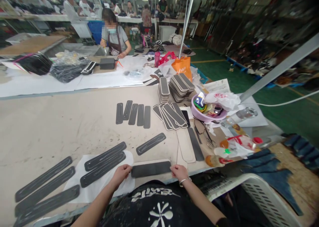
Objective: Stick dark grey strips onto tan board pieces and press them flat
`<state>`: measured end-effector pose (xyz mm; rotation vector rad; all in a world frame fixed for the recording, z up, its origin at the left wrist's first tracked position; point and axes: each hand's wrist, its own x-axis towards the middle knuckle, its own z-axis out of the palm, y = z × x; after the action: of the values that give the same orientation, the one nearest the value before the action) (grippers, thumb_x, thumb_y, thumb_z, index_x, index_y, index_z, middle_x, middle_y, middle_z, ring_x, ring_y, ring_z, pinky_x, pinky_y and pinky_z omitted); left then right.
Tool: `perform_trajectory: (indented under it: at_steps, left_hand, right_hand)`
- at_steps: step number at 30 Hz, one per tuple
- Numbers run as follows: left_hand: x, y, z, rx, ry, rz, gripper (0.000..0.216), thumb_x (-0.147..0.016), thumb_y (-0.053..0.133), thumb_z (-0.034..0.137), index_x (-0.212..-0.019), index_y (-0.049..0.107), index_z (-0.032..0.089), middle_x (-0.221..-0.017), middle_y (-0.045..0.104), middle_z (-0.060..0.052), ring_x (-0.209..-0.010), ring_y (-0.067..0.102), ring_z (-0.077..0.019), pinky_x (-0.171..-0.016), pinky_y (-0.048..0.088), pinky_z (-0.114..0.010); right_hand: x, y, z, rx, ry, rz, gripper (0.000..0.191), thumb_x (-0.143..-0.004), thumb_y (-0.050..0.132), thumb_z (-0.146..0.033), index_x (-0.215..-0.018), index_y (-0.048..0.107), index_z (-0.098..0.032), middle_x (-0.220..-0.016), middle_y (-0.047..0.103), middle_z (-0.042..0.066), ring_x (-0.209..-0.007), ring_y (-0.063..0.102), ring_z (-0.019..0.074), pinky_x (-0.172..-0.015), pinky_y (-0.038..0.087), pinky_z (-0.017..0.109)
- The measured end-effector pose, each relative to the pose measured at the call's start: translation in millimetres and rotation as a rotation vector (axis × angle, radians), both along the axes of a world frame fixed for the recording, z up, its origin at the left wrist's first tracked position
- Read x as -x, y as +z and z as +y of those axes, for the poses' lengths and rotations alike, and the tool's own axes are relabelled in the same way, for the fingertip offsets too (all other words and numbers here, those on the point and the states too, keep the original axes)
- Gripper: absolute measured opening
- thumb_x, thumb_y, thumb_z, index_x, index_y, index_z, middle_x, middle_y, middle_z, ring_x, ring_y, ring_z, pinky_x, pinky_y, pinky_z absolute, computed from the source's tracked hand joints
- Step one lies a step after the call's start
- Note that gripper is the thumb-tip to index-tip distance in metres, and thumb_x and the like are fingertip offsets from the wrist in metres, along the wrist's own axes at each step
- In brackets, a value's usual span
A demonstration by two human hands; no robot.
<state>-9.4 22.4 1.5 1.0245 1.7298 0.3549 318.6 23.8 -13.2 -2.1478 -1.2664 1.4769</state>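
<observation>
At the table's front edge, my left hand (122, 174) pinches the left end of a flat dark grey strip (151, 169). Its right end is between the closed fingers of my right hand (178, 172). A pale edge shows along the strip's far side. Left of my hands, several long dark strips (103, 169) with glossy lines on them lie partly on white paper (86, 170). A single similar strip (151, 143) rests just beyond my hands. Farther off, several short dark strips (133, 114) lie side by side.
Pale-rimmed grey pieces (173, 115) lie fanned out, with stacks (181, 87) behind. To the right are a purple basin (208, 115), glasses (203, 132) and bottles (216, 161). A white plastic basket (261, 197) stands below the table. A masked person (116, 37) works across from me.
</observation>
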Motion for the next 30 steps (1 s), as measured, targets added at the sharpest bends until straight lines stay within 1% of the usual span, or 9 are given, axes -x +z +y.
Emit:
perform_trajectory:
  at_steps: [3,6,9,13,15,20,26,30]
  left_hand:
    - [0.2,-16.3,5.1,0.002,-0.053,0.111,0.03,-0.073,0.042,0.042,-0.064,0.055,0.017,-0.046,0.048,0.003,-0.045,0.046,-0.012,-0.047,0.033,-0.022]
    - [0.4,-21.4,12.6,-0.007,-0.079,0.166,0.027,-0.074,0.042,0.037,-0.065,0.057,0.017,-0.047,0.052,0.002,-0.048,0.049,-0.0129,-0.049,0.034,-0.023]
    - [0.5,-21.3,16.6,-0.01,-0.125,0.205,0.026,-0.075,0.043,0.034,-0.065,0.059,0.017,-0.048,0.055,0.002,-0.05,0.053,-0.014,-0.051,0.036,-0.023]
    - [0.9,-21.4,16.2,-0.009,-0.184,0.241,0.026,-0.077,0.042,0.032,-0.066,0.06,0.017,-0.049,0.058,0.001,-0.054,0.057,-0.0153,-0.053,0.037,-0.023]
    - [1.2,-22.5,15.7,-0.012,-0.201,0.26,0.027,-0.078,0.041,0.032,-0.066,0.061,0.017,-0.05,0.059,0.0,-0.056,0.058,-0.0157,-0.055,0.038,-0.023]
    - [1.9,-24.7,14.5,-0.019,-0.214,0.294,0.025,-0.078,0.042,0.029,-0.067,0.062,0.017,-0.057,0.064,-0.001,-0.063,0.061,-0.0151,-0.06,0.039,-0.023]
    - [0.0,-22.9,12.2,-0.027,-0.222,0.343,0.013,-0.074,0.054,0.027,-0.071,0.062,0.017,-0.064,0.066,0.0,-0.069,0.061,-0.0143,-0.062,0.039,-0.021]
    - [-3.8,-21.9,13.9,-0.027,-0.243,0.401,0.014,-0.077,0.052,0.025,-0.069,0.06,0.017,-0.068,0.065,-0.002,-0.072,0.06,-0.0156,-0.063,0.038,-0.023]
  right_hand:
    - [0.3,-4.0,5.7,0.008,0.039,-0.071,0.025,-0.078,0.053,-0.027,-0.056,0.063,-0.017,-0.048,0.059,0.0,-0.046,0.057,0.0111,-0.048,0.041,0.019]
    - [1.8,-4.2,12.0,0.023,0.058,-0.111,0.026,-0.079,0.052,-0.029,-0.059,0.064,-0.018,-0.05,0.06,-0.001,-0.045,0.056,0.0105,-0.047,0.04,0.018]
    - [3.2,-5.1,15.3,0.039,0.074,-0.148,0.025,-0.079,0.052,-0.03,-0.061,0.065,-0.018,-0.052,0.062,-0.001,-0.045,0.057,0.011,-0.048,0.04,0.019]
    - [3.4,-8.2,17.3,0.043,0.104,-0.206,0.024,-0.076,0.054,-0.03,-0.058,0.066,-0.02,-0.051,0.062,-0.001,-0.049,0.058,0.0113,-0.053,0.04,0.019]
    - [3.0,-9.6,18.2,0.056,0.116,-0.224,0.022,-0.075,0.054,-0.03,-0.06,0.067,-0.02,-0.051,0.063,-0.001,-0.051,0.059,0.0119,-0.052,0.04,0.019]
    - [1.6,-10.9,19.1,0.068,0.17,-0.243,0.024,-0.075,0.053,-0.034,-0.063,0.068,-0.021,-0.055,0.065,0.0,-0.057,0.06,0.0141,-0.053,0.038,0.021]
    - [0.2,-14.2,16.6,0.059,0.21,-0.254,0.028,-0.078,0.051,-0.04,-0.065,0.068,-0.021,-0.056,0.065,0.0,-0.059,0.061,0.0148,-0.056,0.038,0.023]
    - [0.6,-15.9,15.3,0.042,0.229,-0.268,0.029,-0.078,0.052,-0.042,-0.065,0.067,-0.022,-0.057,0.065,-0.001,-0.061,0.061,0.0152,-0.056,0.038,0.023]
